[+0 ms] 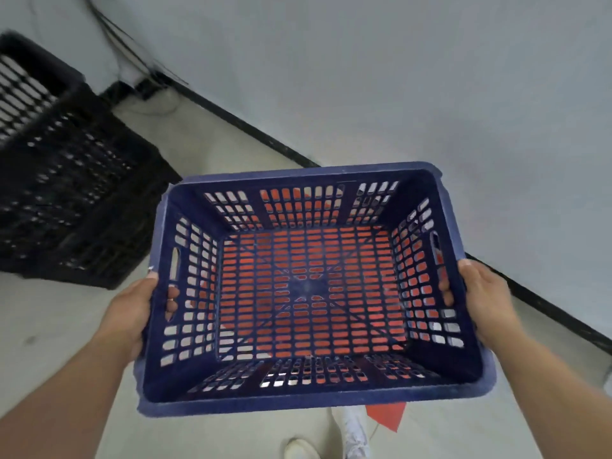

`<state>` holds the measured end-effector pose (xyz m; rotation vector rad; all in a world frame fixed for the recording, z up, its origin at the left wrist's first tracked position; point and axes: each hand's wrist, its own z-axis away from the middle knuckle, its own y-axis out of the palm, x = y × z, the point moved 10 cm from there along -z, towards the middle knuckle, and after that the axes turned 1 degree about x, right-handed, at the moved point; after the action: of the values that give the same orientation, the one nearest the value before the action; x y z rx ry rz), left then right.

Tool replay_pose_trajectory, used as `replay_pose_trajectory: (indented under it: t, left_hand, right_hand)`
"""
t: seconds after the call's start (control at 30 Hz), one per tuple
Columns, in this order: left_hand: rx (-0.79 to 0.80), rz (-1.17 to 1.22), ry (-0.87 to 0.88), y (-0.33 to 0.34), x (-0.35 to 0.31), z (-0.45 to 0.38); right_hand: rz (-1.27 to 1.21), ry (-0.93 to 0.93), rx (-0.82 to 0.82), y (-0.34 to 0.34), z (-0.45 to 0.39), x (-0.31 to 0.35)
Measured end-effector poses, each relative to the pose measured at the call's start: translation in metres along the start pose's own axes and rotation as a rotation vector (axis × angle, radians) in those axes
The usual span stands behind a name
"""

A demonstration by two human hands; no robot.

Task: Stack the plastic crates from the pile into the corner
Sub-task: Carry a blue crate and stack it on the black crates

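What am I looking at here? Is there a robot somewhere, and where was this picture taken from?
There is no robot here. A person wears a wide-angle camera on the head, which looks forward and down, so you see their own two arms reaching into the picture.

The left hand and the right hand grip a blue plastic crate by its two short sides, with fingers through the handle slots. The crate is empty and held in the air. Through its slotted bottom something red shows below; it looks like another crate, but that is hard to tell.

To the left stand black crates, blurred, near the corner of the room. The floor is pale, and a grey wall with a dark skirting strip runs across. At the bottom edge you can see the person's light shoe.
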<state>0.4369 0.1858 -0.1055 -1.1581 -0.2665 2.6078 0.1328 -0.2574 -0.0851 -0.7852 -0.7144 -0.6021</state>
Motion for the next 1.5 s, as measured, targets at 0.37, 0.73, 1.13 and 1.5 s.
replay_pose_trajectory:
  t: [0.37, 0.73, 1.13, 1.5]
  left_hand:
    - [-0.156, 0.229, 0.027, -0.14, -0.085, 0.183]
    - [-0.409, 0.369, 0.118, -0.274, -0.127, 0.265]
    - [-0.517, 0.49, 0.167, -0.413, -0.196, 0.2]
    - [-0.51, 0.463, 0.236, -0.493, -0.316, 0.077]
  right_hand:
    - [0.216, -0.227, 0.258, 0.009, 0.094, 0.214]
    - [0.342, -0.392, 0.536, 0.127, 0.175, 0.368]
    - [0.313, -0.505, 0.699, 0.32, 0.243, 0.521]
    - [0.201, -0.522, 0.67, 0.443, 0.218, 0.624]
